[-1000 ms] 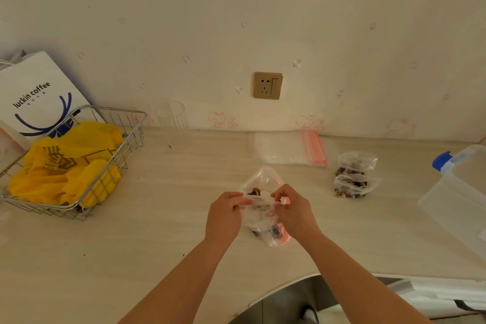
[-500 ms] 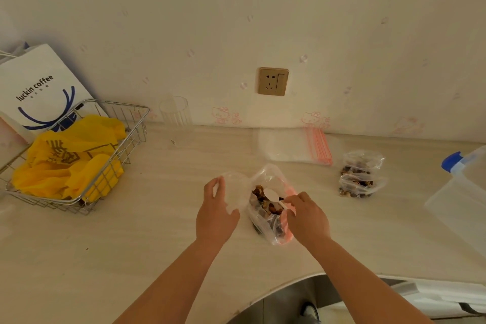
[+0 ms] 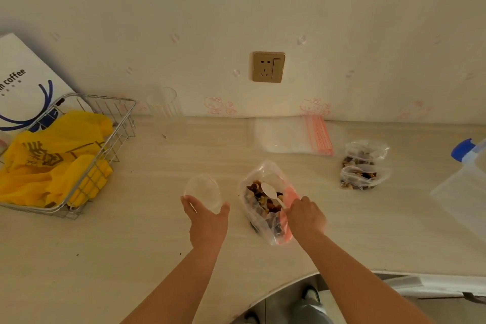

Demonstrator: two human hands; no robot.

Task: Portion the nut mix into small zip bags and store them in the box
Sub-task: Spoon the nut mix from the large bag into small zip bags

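The big bag (image 3: 265, 200) of nut mix lies open near the middle of the bench (image 3: 131, 244), its mouth toward the wall and its pink zip strip along its right edge. It serves as the landmark for the rest.

The right hand (image 3: 305, 214) sits at the bag's right edge, fingers curled round the handle of a white spoon (image 3: 271, 192). The spoon's bowl rests over the nuts inside the bag's mouth.

Just left of the bag, the left hand (image 3: 207, 221) holds a clear cup (image 3: 203, 192) between thumb and fingers, mouth tilted toward the camera. The cup looks empty, though its clear wall makes that hard to judge.

Behind the bag and a little right, against the wall, lies a flat stack of zip bags (image 3: 297, 137) with red strips. Right of the bag, well apart, two filled bags (image 3: 364, 166) lie one on the other, nuts showing through. Farther right, at the frame's edge, stands the clear box (image 3: 465, 192) with a blue clasp (image 3: 461, 148).

Far left of the bag is a wire basket (image 3: 113, 137) holding a yellow bag (image 3: 52, 160), with a white paper bag (image 3: 23, 81) printed "coffee" leaning behind it. A clear glass (image 3: 164, 105) stands at the wall behind and left of the bag. A socket (image 3: 268, 67) is set in the wall above.
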